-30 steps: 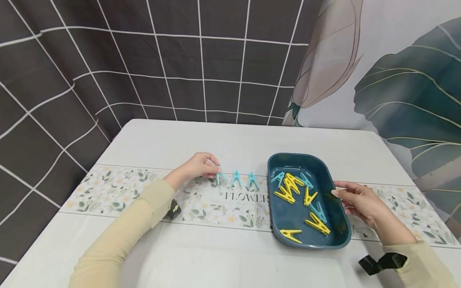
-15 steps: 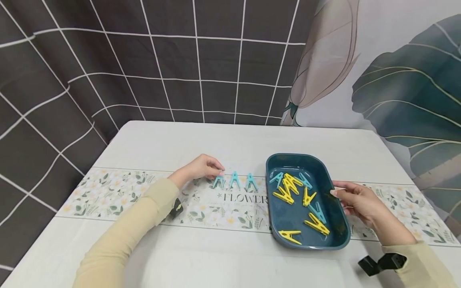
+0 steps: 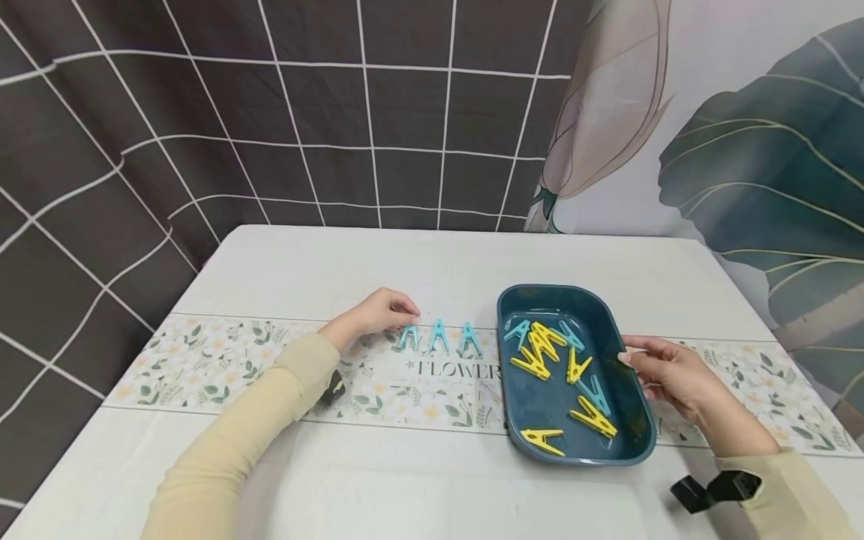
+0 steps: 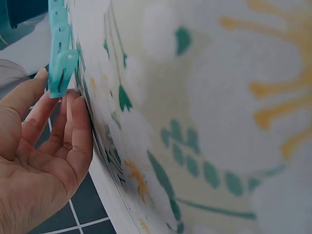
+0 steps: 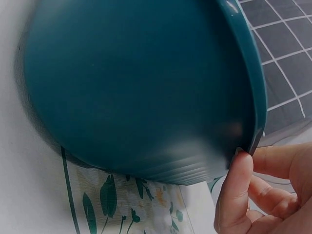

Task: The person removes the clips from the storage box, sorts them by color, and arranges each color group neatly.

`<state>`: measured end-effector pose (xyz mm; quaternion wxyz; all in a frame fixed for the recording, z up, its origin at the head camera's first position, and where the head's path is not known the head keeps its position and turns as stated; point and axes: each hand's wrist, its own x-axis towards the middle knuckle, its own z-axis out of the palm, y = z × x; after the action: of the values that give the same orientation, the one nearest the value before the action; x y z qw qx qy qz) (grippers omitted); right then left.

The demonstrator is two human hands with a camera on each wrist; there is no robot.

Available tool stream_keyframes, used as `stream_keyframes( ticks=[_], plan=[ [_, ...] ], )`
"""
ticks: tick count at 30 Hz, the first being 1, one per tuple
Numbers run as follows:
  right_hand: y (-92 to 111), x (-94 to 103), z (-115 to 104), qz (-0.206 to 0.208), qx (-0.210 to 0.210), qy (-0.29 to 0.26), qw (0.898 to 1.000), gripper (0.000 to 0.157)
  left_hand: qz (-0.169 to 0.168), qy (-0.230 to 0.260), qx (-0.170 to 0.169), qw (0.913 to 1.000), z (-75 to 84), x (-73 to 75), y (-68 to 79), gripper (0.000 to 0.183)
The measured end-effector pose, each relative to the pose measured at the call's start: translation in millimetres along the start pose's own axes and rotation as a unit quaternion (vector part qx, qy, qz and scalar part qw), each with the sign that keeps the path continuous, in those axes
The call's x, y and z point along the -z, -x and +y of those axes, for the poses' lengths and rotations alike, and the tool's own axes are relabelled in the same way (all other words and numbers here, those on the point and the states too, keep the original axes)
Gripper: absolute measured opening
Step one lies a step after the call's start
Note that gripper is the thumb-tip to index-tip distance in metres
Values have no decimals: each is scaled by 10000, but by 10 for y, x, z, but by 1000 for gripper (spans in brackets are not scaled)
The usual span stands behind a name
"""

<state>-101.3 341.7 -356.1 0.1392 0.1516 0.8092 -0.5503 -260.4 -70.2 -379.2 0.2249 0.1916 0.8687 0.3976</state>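
Three light blue clothespins form a row on the printed tabletop: a left one [image 3: 409, 335], a middle one [image 3: 438, 334] and a right one [image 3: 469, 339]. Close at the left clothespin is my left hand [image 3: 389, 310]; in the left wrist view its thumb and fingers are spread apart around the near end of the clothespin [image 4: 62, 73]. To the right stands a dark teal tray [image 3: 540, 409] with yellow clothespins [image 3: 592, 417] and blue clothespins [image 3: 594, 394] in it. My right hand [image 3: 675, 379] pinches the tray's right rim, thumb against the wall [image 5: 229, 126].
A floral band with the word FLOWER runs across the white table [image 3: 418, 487]. Behind the table hangs a dark cloth with white grid lines [image 3: 412, 112]. A pale cloth with large leaves [image 3: 776, 165] hangs at the right.
The left clothespin has been turned and set into line with the other two, and my left hand has shifted slightly right. The right hand and tray stay put.
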Motion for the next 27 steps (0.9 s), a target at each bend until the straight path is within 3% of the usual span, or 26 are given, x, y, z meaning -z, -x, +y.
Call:
stream_keyframes(
  ticks=[5,9,18,27],
  plan=[
    [-4,-16,-15,-32,2,53,10000,56,44,-168,133,9998,-14,16,-6,21],
    [1,-13,-16,-26,34,112,9999,58,183,-316,-14,9993,46,31,6,22],
    [0,-9,-26,51,-82,27,9999,59,581,-208,-886,9942,325,10,64,21],
    [17,-31,-42,69,-61,55,9999,62,435,285,-1798,9823,635,-112,193,20]
  ],
)
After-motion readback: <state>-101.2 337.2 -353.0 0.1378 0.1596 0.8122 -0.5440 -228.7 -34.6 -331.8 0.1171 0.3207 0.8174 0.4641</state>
